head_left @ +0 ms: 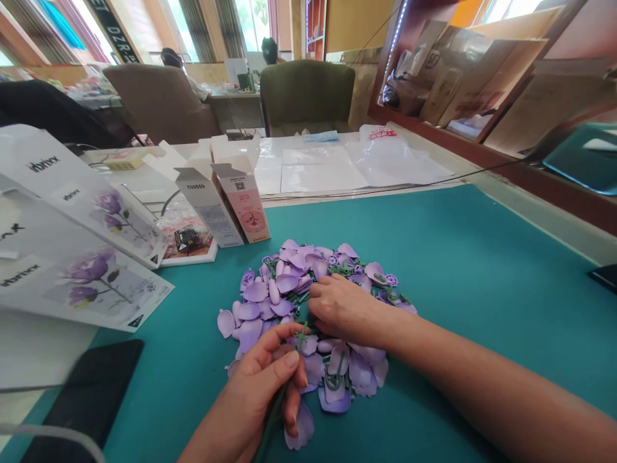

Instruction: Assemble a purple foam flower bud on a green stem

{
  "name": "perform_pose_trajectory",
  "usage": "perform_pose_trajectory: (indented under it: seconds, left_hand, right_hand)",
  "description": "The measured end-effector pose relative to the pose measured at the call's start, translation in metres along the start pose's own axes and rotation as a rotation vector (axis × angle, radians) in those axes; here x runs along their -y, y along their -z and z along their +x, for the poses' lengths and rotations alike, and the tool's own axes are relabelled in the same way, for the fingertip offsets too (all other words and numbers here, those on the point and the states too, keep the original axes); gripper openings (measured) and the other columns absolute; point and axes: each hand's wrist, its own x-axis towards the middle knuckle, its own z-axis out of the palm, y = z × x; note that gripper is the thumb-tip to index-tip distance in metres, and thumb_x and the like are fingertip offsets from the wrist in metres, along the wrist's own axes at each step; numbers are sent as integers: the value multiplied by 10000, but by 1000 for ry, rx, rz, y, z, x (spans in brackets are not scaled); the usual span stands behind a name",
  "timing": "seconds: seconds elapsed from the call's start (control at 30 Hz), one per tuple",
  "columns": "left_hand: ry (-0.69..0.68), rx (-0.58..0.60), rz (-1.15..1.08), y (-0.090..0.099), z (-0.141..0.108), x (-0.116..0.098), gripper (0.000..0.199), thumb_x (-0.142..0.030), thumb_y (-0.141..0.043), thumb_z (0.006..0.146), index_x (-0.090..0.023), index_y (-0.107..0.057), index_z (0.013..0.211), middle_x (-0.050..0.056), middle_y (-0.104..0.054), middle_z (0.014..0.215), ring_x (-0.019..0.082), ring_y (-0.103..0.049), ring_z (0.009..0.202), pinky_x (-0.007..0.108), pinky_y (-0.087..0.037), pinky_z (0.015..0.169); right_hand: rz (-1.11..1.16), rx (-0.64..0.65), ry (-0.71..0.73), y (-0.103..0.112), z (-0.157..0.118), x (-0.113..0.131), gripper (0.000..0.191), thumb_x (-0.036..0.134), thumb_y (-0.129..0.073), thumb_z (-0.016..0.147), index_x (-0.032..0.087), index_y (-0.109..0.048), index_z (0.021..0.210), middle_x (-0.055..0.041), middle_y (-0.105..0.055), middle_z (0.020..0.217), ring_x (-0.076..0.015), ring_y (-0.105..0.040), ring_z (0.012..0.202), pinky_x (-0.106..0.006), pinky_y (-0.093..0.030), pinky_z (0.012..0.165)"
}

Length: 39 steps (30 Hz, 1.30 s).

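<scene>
Open green mat (472,257) left free to the right of the petal pile (250,308), passage on the left blocked by leaning flower-printed boxes (91,276), far side narrowed by upright cartons (248,206)

A green stem (276,411) is held in the left hand (270,379); purple petals (258,292) on the counter (434,238) are touched by the right hand (340,305).
</scene>
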Motion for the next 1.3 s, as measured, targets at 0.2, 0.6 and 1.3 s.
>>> perform_pose_trajectory:
  seconds: [0.2, 0.6, 1.3]
  left_hand:
    - [12, 3, 6, -1, 0, -1, 443, -344, -671, 786, -206, -504, 1172, -45, -609, 635, 76, -434, 381, 222, -443, 376]
    - [36, 33, 3, 0, -1, 2, 366, -318, -630, 816, -205, -499, 1140, -47, -605, 652, 70, -448, 394, 212, -434, 384]
    - [33, 104, -58, -5, -4, 2, 292, -302, -649, 824, -163, -571, 1069, -27, -639, 660, 33, -420, 365, 162, -326, 358]
  right_hand:
    - [45, -26, -25, -6, 2, -2, 128, 127, -582, 817, 116, -701, 772, -104, -677, 806, -208, -566, 750, -326, -343, 633]
    - [958, -162, -51, 20, -13, -10, 84, 85, -635, 710, 160, -657, 741, 6, -644, 779, -111, -567, 724, -230, -451, 661]
    - [1148, -48, 96, 12, -12, -13, 85, 239, -724, 798, 165, -704, 836, 3, -600, 825, -103, -559, 736, -226, -458, 670]
